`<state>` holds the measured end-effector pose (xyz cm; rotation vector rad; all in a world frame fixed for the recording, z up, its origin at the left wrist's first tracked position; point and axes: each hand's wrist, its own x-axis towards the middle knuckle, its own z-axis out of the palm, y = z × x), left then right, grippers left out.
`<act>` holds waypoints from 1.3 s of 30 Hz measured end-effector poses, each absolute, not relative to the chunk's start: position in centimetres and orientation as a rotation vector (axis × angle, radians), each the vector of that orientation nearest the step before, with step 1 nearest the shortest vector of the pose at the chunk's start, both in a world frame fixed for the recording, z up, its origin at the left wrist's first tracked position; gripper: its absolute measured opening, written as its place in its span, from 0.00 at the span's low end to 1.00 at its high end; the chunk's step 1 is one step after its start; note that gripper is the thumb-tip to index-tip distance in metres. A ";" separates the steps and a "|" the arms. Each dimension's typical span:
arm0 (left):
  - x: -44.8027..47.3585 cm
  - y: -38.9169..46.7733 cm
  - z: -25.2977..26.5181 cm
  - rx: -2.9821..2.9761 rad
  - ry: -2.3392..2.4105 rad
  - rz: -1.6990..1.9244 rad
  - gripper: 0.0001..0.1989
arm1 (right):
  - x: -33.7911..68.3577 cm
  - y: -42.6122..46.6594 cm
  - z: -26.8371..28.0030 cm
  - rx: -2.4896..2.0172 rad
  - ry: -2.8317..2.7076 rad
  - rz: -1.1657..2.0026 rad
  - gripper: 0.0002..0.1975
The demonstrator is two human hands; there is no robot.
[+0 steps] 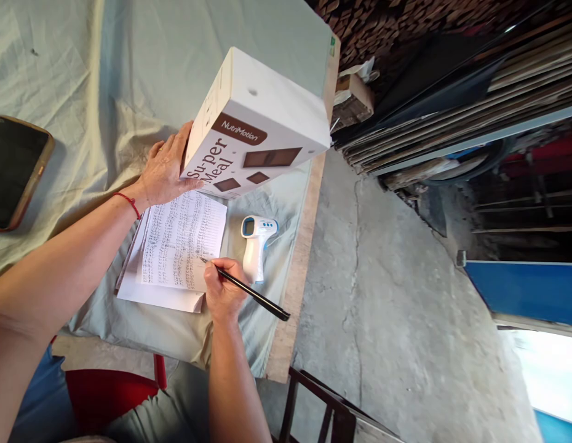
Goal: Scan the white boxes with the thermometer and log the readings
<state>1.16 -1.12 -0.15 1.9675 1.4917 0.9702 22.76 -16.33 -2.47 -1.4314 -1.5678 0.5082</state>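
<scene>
My left hand (166, 165) grips the lower left edge of a white and brown NutriMotion box (261, 132), its thumb on the printed face and its fingers along the side. The box looks tilted over the top of a notebook (182, 237), whose open page is covered in rows of handwriting. In my right hand (226, 289) is a black pen (253, 291), pinched between thumb and fingers, its tip at the written page. Just right of the notebook lies a white and blue infrared thermometer (257, 246), close to my right hand.
A phone (16, 172) in a brown case lies at the far left on the cloth-covered table (143, 49). The table's bare wooden edge (293, 307) borders a concrete floor (360, 295). Below are a red chair (108, 394) and a dark wooden frame (313, 409).
</scene>
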 end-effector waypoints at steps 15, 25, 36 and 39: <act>1.2 -1.0 -1.0 1.957 1.484 1.044 0.49 | 22.9 -16.3 -2.5 -1.421 -1.597 0.488 0.06; 1.1 -0.8 -1.0 1.983 1.485 1.058 0.48 | 22.9 -16.3 -2.6 -1.436 -1.588 0.499 0.07; 1.0 -0.7 -1.6 1.957 1.469 1.088 0.50 | 22.9 -16.2 -2.6 -1.468 -1.551 0.468 0.07; 1.0 -0.7 -1.4 1.957 1.474 1.075 0.50 | 22.9 -16.2 -2.5 -1.456 -1.560 0.470 0.06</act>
